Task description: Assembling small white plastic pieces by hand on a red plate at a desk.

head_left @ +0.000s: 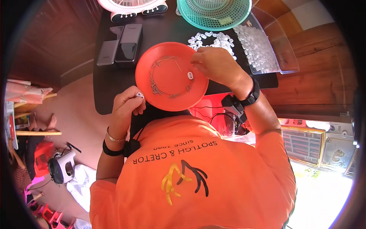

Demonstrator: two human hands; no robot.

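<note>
A round red plate (167,78) lies before me near the table's front edge. Thin metal pins (155,87) are scattered in a rough ring on it. One small white oval piece with two dark holes (190,75) rests near the plate's right side. My left hand (129,101), at the plate's lower left rim, pinches a similar white oval piece (140,95) between thumb and finger. Over the right rim, my right hand (215,66) has its fingertips pressed together. Whatever they hold is too small to make out.
Loose white oval pieces (213,39) lie beyond my right hand. A clear tray (288,57) of translucent white pieces stands at the right, a green basket (215,26) behind. Two phone-like grey objects (110,45) lie left. Cables (219,114) hang below the table's right side.
</note>
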